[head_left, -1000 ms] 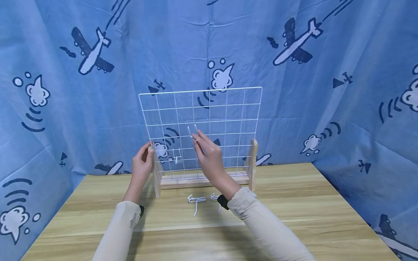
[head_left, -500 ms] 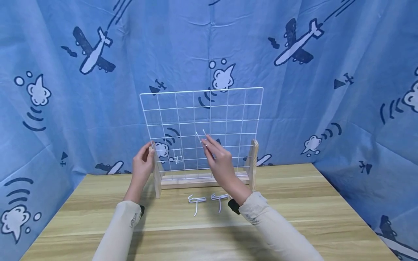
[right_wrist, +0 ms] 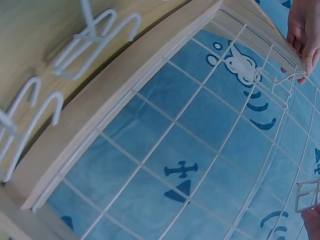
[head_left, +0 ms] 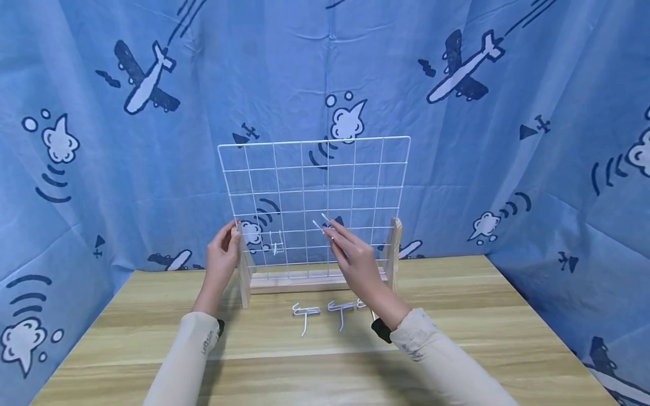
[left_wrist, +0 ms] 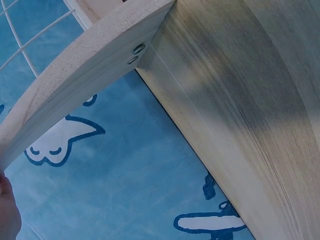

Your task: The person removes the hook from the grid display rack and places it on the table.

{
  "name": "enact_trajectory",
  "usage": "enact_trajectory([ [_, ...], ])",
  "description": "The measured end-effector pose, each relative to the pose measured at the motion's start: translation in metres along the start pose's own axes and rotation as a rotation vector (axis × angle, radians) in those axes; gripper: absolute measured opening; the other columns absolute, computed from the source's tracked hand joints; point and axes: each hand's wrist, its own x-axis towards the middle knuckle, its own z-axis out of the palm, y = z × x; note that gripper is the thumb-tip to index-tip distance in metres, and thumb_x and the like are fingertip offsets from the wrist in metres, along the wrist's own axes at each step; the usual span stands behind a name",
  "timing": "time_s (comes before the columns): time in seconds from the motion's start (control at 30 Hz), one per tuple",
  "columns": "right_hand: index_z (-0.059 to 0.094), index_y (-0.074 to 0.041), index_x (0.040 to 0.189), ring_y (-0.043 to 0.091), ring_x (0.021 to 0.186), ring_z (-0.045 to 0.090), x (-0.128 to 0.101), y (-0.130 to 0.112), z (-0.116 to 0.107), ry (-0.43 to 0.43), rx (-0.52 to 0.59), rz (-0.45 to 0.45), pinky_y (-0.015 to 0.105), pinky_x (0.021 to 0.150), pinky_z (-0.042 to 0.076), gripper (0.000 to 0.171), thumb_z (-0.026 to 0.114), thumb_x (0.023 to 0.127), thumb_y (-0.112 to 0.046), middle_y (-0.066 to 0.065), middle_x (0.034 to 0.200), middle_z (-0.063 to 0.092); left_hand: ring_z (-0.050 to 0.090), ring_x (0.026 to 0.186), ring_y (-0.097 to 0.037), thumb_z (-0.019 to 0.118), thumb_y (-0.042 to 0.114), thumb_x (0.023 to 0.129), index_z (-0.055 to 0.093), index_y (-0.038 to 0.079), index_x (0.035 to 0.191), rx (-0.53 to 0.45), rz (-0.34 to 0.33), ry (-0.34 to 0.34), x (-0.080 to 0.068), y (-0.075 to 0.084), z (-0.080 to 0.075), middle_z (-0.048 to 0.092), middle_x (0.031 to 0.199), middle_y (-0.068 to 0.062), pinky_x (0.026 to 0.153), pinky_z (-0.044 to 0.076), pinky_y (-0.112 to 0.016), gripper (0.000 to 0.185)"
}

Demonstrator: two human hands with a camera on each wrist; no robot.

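Note:
My left hand [head_left: 222, 251] grips the top of the left wooden post [head_left: 244, 282] of a stand that bears an upright white wire grid [head_left: 315, 141]. In the left wrist view only a bit of that hand [left_wrist: 9, 212] shows at the post's end. My right hand [head_left: 358, 262] pinches a white wire hook [head_left: 317, 226] between thumb and fingers, its two prongs pointing up and left, in front of the grid's lower middle. The right wrist view shows part of this hook [right_wrist: 297, 197] at the edge. Another white hook [head_left: 276, 248] hangs on the grid's lower left.
On the wooden table [head_left: 284, 372] before the stand lie a white hook [head_left: 307, 310], a second hook [head_left: 341, 307] beside it, and a third hook [head_left: 361, 303] partly hidden by my right forearm. A blue patterned curtain [head_left: 284, 67] surrounds the table's back and sides.
My right hand has moved right and down along the grid with the hook, whose prongs now tilt more to the left. My left hand stays on the post.

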Motion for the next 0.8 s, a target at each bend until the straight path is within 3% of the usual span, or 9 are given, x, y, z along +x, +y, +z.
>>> enact_trajectory([
  [0.27,0.070,0.002,0.110,0.034,0.099,0.066,-0.009,0.003,-0.014,-0.001,-0.023,-0.033,0.026,0.077,0.057,0.031,0.068,0.081,0.012,0.022,0.120,0.063,0.050,0.125,-0.027,0.049,0.011,0.101,0.047,0.001,0.140,0.009,0.003,-0.002,-0.001,0.006,-0.001,0.051,0.138,-0.019,0.100,0.043,-0.018,0.041],
  [0.53,0.070,0.002,0.111,0.032,0.096,0.068,-0.021,0.009,-0.030,-0.066,-0.048,-0.056,0.026,0.069,0.058,0.034,0.071,0.078,0.013,0.021,0.120,0.063,0.047,0.127,-0.032,0.046,0.005,0.101,0.043,-0.004,0.140,0.009,-0.035,-0.027,-0.008,0.030,-0.003,0.048,0.139,-0.024,0.104,0.042,-0.028,0.041],
  [0.8,0.070,0.002,0.111,0.033,0.096,0.067,-0.035,0.016,-0.044,-0.112,-0.030,-0.062,0.022,0.066,0.057,0.038,0.070,0.076,0.017,0.021,0.120,0.064,0.049,0.125,-0.026,0.048,0.014,0.101,0.046,0.003,0.141,0.006,-0.021,-0.020,0.001,0.003,-0.001,0.051,0.139,-0.017,0.103,0.043,-0.027,0.041],
])
